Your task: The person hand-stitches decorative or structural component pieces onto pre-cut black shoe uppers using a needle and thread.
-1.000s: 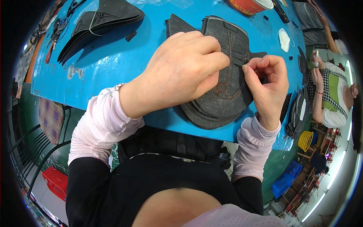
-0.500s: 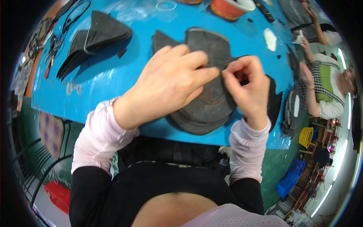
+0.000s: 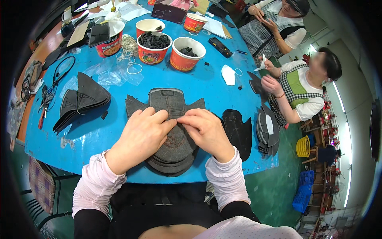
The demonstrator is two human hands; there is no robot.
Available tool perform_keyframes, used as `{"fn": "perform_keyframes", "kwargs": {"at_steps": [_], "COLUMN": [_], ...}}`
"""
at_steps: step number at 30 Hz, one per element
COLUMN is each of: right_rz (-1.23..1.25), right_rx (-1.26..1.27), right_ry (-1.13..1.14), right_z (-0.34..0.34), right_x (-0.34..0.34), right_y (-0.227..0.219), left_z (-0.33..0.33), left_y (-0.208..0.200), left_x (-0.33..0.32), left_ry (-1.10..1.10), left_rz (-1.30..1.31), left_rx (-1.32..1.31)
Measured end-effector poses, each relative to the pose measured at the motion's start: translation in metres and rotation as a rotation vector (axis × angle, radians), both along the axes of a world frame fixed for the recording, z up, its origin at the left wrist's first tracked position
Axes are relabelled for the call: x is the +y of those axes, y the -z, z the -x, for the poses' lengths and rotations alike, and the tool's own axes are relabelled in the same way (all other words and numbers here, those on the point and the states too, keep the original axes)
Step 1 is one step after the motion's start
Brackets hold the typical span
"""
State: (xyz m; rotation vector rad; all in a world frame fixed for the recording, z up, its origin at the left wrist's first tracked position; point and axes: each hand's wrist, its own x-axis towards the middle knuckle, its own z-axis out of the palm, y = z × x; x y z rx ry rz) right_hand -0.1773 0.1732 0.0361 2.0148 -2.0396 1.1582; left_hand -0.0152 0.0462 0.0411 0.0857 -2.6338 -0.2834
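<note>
A stack of dark grey fabric pieces (image 3: 169,161), shaped like shoe uppers with reddish stitching on the top one, lies in front of me on the table. Over its middle, my left hand (image 3: 139,135) has its fingers bent, thumb and forefinger pressed together. My right hand (image 3: 209,133) comes in from the other side in a pinch, its fingertips almost meeting the left ones. Whatever small thing the fingertips hold is too hidden to make out. Beside the right hand lies a black cut piece (image 3: 236,133).
A tied bundle of grey pieces (image 3: 81,101) stands on the left, near cutters (image 3: 44,101). Paper tubs (image 3: 187,59) with black bits, string (image 3: 128,47) and a black handheld device (image 3: 219,47) sit farther back. Two people work at right, by another stack (image 3: 267,133).
The view has tilted up, bringing the tubs and co-workers into fuller sight. My hands have moved from the stack's right side to its middle, fingertips still close together.
</note>
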Motion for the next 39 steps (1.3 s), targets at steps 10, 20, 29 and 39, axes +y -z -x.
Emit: {"fn": "perform_keyframes", "kwargs": {"at_steps": [10,20,29,39], "right_rz": [-0.074,0.167,0.146,-0.079], "right_rx": [-0.192,-0.59,-0.612,-1.201], "right_ry": [0.05,-0.185,-0.21,-0.267], "right_z": [0.024,-0.034,-0.039,-0.025], "right_x": [-0.004,-0.045,-0.055,-0.048], "right_y": [0.004,-0.018,-0.022,-0.024], "left_z": [0.007,-0.003,-0.006,-0.002], "left_y": [0.008,0.016,0.012,0.017], "left_x": [-0.011,-0.023,-0.021,-0.023], "left_ry": [0.026,0.202,0.133,0.145], "left_rz": [-0.063,-1.466,-1.393,-1.076], "left_rx": [0.092,0.511,0.638,0.599]}}
